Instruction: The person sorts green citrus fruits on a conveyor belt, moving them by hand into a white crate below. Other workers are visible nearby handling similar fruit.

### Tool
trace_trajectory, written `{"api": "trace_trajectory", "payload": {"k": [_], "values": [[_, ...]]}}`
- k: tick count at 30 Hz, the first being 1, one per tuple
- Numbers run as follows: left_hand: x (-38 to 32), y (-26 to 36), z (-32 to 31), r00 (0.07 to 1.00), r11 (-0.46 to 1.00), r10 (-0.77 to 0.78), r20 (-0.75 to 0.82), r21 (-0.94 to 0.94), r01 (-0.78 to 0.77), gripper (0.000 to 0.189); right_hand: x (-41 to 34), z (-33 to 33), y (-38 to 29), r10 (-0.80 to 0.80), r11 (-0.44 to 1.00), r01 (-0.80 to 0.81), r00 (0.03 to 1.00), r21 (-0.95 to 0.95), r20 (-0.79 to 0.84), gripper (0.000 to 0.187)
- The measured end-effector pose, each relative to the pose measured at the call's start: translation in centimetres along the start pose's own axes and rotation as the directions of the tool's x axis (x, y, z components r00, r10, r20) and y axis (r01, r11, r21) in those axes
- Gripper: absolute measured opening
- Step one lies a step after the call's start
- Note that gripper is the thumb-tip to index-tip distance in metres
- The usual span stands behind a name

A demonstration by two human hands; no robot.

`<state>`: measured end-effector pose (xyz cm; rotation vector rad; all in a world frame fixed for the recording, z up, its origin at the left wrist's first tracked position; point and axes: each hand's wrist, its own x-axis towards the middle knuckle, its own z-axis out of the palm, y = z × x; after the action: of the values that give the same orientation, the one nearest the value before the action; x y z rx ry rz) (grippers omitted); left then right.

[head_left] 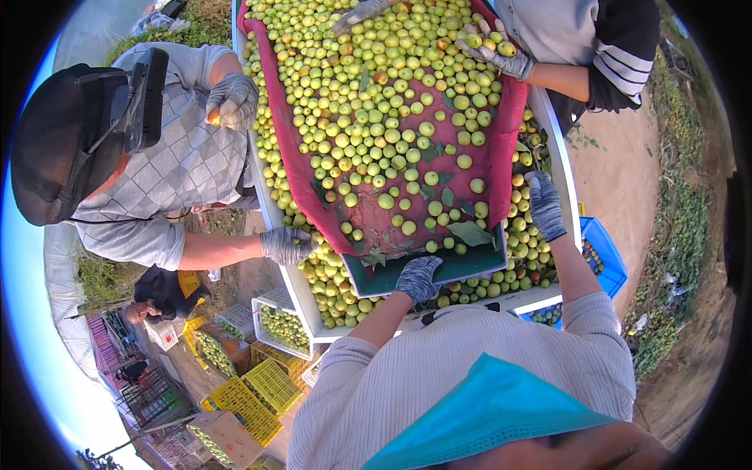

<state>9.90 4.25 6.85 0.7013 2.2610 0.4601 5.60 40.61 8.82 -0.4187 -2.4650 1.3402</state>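
Note:
Small green fruit (370, 154), which look like jujubes, lie spread over a sloping red cloth (376, 205) that ends in a dark green tray (470, 264). My left hand (418, 281), in a striped grey knit glove, lies across the tray's near rim with its fingers inside. My right hand (545, 202), in a similar glove, is over the fruit between the cloth's right edge and the white bin wall. Its palm and anything under its fingers are hidden. Leaves lie among the fruit, with a large leaf (472, 233) near the tray's right end.
A white bin (567, 170) surrounds the cloth, with more fruit beneath. A gloved co-worker (170, 117) stands left, another (564, 47) at the upper right holding fruit. Yellow crates (249, 411) stand lower left, a blue crate (605, 252) right. Another person (167, 294) is farther off.

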Motion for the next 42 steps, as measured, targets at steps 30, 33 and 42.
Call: {"api": "trace_trajectory", "payload": {"k": [30,33,42], "values": [[0.2,-0.6,0.4,0.997,0.997,-0.045,0.065,-0.062,0.049,0.064,19.4,25.3,-9.8,-0.212,0.811,0.516,0.698,-0.276,0.684,0.030],[0.4,-0.6,0.6,0.994,0.994,-0.065,0.084,-0.080,0.071,0.062,18.6,28.3,-10.4,-0.038,0.834,0.410,0.710,-0.369,0.703,0.035],[0.1,-0.1,0.2,0.995,0.995,-0.087,0.049,-0.050,0.090,0.062,8.9,25.5,-9.5,-0.167,0.775,0.555,0.641,-0.303,0.749,0.034]]}}
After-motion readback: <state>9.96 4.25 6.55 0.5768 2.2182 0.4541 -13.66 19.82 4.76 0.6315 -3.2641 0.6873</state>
